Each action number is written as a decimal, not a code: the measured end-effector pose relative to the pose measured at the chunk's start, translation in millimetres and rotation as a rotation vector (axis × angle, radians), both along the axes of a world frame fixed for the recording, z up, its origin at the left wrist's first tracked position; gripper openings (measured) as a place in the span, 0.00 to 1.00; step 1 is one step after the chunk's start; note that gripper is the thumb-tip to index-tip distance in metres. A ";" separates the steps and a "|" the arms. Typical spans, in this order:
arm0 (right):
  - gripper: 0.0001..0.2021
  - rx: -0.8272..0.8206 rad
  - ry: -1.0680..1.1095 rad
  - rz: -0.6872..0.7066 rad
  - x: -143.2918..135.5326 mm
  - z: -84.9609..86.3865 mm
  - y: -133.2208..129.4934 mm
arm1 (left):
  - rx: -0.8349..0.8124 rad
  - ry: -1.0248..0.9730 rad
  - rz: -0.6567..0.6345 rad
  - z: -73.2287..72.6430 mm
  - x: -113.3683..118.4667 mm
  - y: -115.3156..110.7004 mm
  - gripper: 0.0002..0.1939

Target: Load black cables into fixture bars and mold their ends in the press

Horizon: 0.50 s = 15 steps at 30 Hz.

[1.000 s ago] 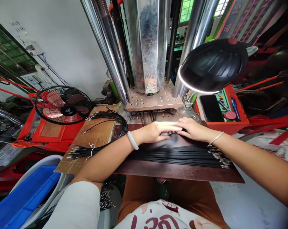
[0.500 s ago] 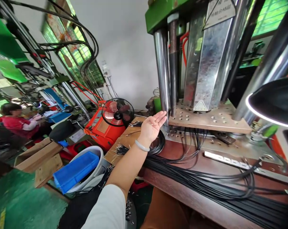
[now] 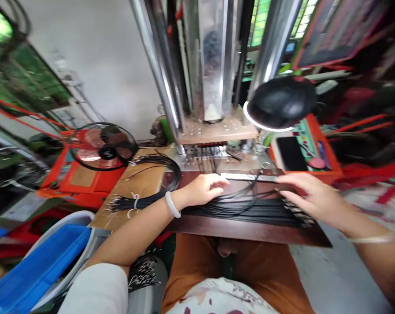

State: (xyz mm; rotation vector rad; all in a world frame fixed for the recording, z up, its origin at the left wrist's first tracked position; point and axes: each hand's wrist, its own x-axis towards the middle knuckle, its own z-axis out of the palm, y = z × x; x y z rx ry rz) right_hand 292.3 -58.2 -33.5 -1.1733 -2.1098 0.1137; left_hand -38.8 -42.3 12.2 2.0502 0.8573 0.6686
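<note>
Fingers of the left hand (image 3: 204, 189) and right hand (image 3: 315, 201) curve apart from their thumbs near opposite ends of the metal strip (image 3: 243, 176), with black cables (image 3: 236, 211) below it on the worktop (image 3: 217, 227), some looping loose, and a white tie (image 3: 136, 202) already round the cables at left.

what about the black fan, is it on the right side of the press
No, the black fan stands to the left of the press.
</note>
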 end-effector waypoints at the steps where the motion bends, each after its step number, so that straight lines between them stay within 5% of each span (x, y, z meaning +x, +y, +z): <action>1: 0.15 -0.051 -0.111 0.174 -1.9 0.2 -0.8 | 0.075 0.138 -0.066 -7.0 14.4 -3.7 0.12; 4: 0.26 -0.112 -0.306 0.377 -24.2 -2.0 10.1 | 0.231 0.435 -0.114 -17.4 43.8 -11.0 0.19; 8: 0.16 -0.041 -0.454 0.283 -41.1 2.9 20.4 | 0.183 0.676 -0.102 -12.9 51.4 -6.4 0.36; 12: 0.11 -0.049 -0.478 0.204 -10.6 17.6 21.2 | 0.053 0.718 -0.176 -8.1 44.5 12.5 0.11; 15: 0.20 0.000 -0.388 0.104 18.5 27.4 16.7 | -0.351 0.533 -0.134 -6.6 41.6 29.3 0.09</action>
